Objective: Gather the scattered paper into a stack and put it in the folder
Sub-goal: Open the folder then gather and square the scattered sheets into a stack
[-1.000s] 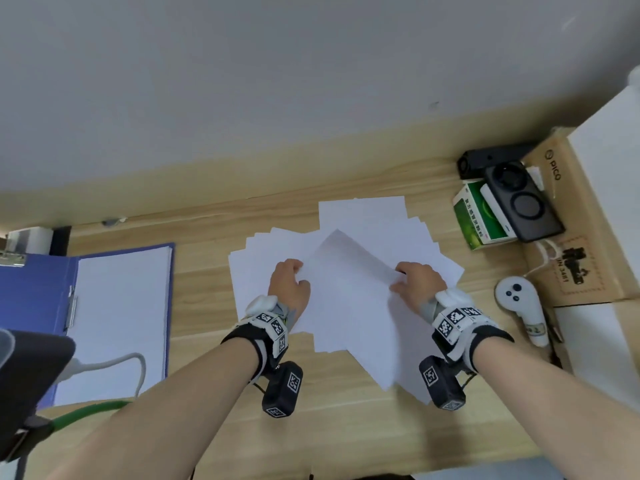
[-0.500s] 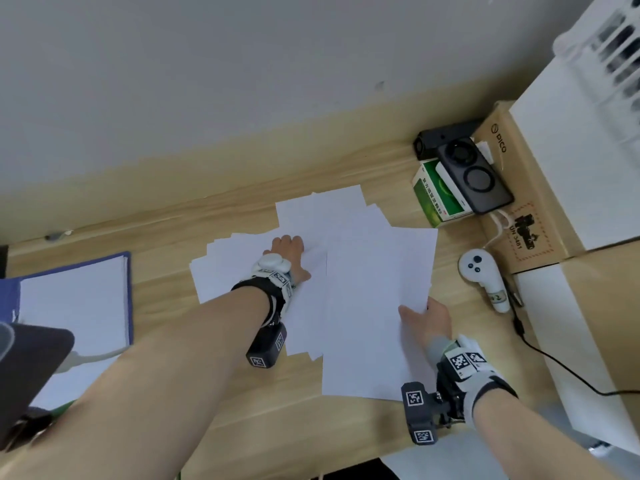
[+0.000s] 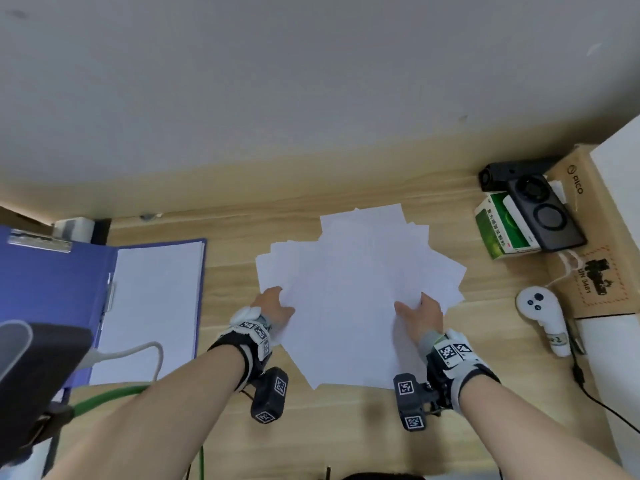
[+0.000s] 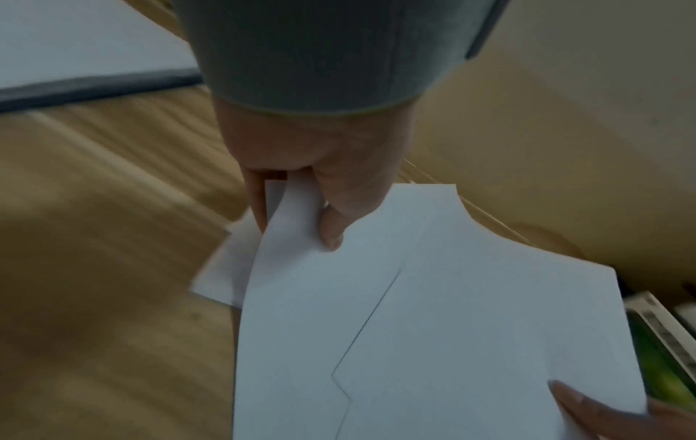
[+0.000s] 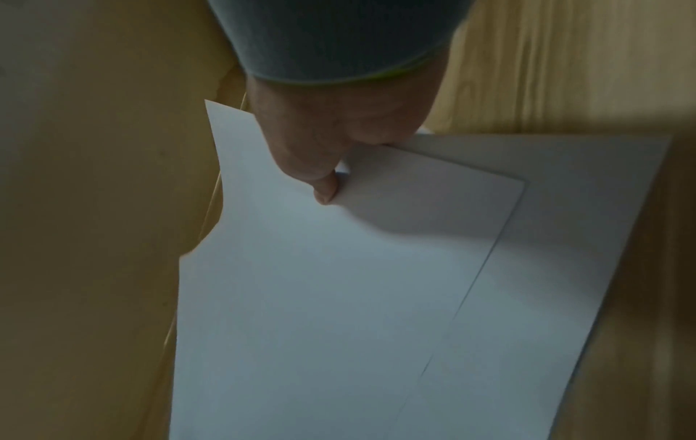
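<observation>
Several white paper sheets (image 3: 349,289) lie fanned and overlapping on the wooden desk (image 3: 228,271). My left hand (image 3: 273,308) pinches the left edge of the top sheets (image 4: 376,312), thumb above and fingers beneath. On the other side my right hand (image 3: 420,315) pinches the right edge of the sheets (image 5: 320,297), thumb on top. The open blue folder (image 3: 59,289) lies at the far left with white paper (image 3: 152,306) in its right half and a metal clip (image 3: 40,240) at its top.
A green box (image 3: 498,230) with a black device (image 3: 540,213) on it sits at the back right, beside a cardboard box (image 3: 595,251). A white controller (image 3: 543,317) lies right of the paper. A green cable (image 3: 104,396) and a dark object (image 3: 31,375) are near left.
My left hand has drawn back from the far sheets to the pile's left edge. My right hand has moved up to the right edge. Both now pinch the sheets.
</observation>
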A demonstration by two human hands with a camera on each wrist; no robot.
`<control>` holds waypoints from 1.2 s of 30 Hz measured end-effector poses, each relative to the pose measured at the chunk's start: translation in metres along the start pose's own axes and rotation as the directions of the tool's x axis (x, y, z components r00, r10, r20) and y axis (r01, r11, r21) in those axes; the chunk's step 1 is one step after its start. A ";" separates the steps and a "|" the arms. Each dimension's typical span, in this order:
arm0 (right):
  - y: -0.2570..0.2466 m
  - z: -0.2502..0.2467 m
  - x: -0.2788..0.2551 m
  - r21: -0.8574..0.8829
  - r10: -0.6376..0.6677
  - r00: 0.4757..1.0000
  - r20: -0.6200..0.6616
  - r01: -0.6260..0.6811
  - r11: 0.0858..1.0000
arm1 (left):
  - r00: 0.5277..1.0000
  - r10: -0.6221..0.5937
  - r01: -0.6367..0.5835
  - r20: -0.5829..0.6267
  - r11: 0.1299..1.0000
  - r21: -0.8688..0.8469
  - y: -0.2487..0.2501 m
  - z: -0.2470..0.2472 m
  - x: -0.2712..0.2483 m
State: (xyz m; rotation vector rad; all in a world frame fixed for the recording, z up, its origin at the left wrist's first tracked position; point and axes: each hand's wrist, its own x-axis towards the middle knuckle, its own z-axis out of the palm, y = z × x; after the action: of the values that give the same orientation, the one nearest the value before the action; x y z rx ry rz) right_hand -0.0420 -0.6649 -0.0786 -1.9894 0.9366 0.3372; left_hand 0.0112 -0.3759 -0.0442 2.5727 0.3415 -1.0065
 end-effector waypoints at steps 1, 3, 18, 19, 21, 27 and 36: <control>-0.007 0.008 -0.003 0.001 -0.001 1.000 0.018 0.001 1.000 | 1.000 -0.020 0.019 -0.009 0.999 -0.050 -0.016 -0.003 -0.004; -0.015 0.020 -0.009 0.004 0.022 0.999 0.041 -0.023 1.000 | 0.999 -0.037 0.036 -0.008 0.996 -0.087 -0.038 -0.005 -0.015; -0.021 0.097 -0.077 -0.198 0.031 0.962 0.271 0.024 0.980 | 0.962 0.059 0.131 0.265 0.755 -0.643 -0.103 0.038 -0.052; -0.021 0.100 -0.084 -0.189 0.028 0.967 0.254 0.021 0.982 | 0.962 0.085 0.101 0.259 0.772 -0.628 -0.103 0.038 -0.056; -0.023 0.100 -0.095 -0.156 -0.004 0.990 0.142 0.026 0.987 | 0.968 0.124 0.035 0.219 0.796 -0.604 -0.105 0.036 -0.060; -0.047 0.077 -0.108 0.051 -0.108 0.979 0.174 0.100 0.994 | 0.972 0.233 -0.164 0.013 0.723 -0.671 -0.114 -0.009 -0.072; -0.169 0.048 -0.142 0.419 -0.364 0.926 0.104 0.291 0.860 | 0.928 0.247 -0.372 -0.278 0.631 -0.681 -0.094 -0.117 -0.083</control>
State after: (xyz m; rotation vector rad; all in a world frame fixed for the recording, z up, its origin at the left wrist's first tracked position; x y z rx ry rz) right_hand -0.0102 -0.5023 0.0751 -1.6683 0.4858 0.1161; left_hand -0.0100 -0.2502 0.0703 1.8714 0.2496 -0.3987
